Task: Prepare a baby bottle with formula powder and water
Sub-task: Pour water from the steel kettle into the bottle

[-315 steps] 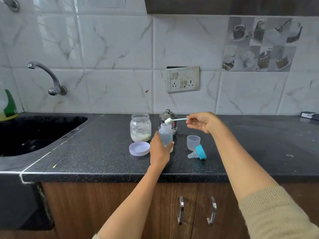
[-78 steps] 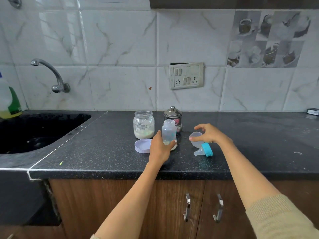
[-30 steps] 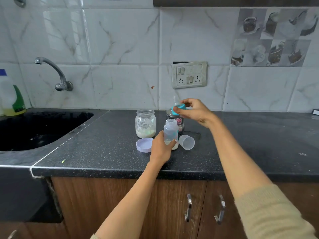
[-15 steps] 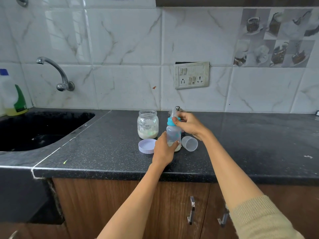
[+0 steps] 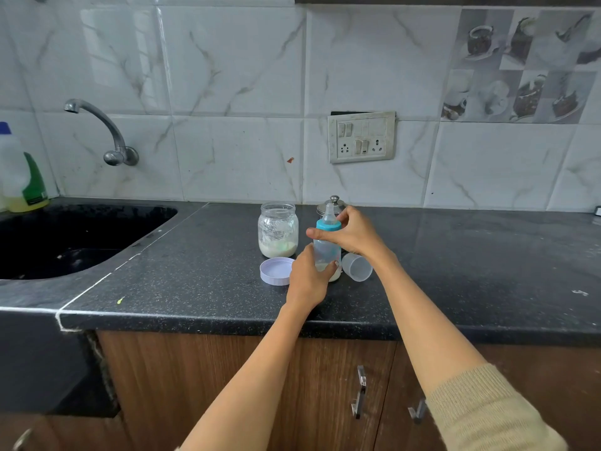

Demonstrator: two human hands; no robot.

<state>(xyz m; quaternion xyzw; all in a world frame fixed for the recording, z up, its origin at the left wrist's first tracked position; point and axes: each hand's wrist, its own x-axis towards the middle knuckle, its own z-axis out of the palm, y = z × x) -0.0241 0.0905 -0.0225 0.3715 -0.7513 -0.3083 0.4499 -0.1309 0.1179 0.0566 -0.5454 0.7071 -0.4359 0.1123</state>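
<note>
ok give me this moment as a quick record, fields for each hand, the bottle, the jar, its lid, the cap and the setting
left hand: left hand grips the lower body of the bottle
right hand: right hand grips the blue screw collar with teat
bottle: clear plastic baby bottle, upright, pale powder at the bottom
jar: clear glass jar, open, white powder low inside
lid: round lilac lid lying on the counter beside the jar
cap: clear plastic dome cap on its side
setting: black speckled counter, sink at left

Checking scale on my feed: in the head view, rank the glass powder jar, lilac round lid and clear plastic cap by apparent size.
1. Glass powder jar
2. Lilac round lid
3. Clear plastic cap, partly hidden by the right hand
</note>
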